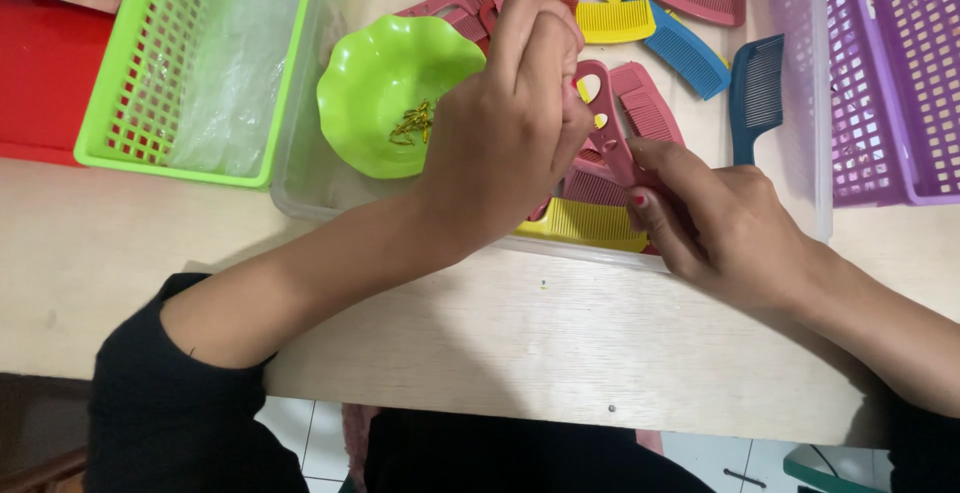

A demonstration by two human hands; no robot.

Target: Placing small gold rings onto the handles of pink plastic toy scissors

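Around both hands (600, 153), loose combs (655, 28) crowd the green bowl (375, 83).

Bowl (385, 83): bright lime green with a scalloped rim, containing small gold-coloured pieces (412, 125). Combs: pink-red comb (622, 143) held at centre, yellow comb (585, 223), blue comb (685, 51), dark teal comb (755, 93). Baskets: green lattice basket (130, 73) lined with clear plastic, purple lattice basket (900, 73); the table (500, 323) is pale wood-grain, sleeves black.

Left hand (510, 123) curled, pinching — right hand (725, 223) gripping, fingers closed
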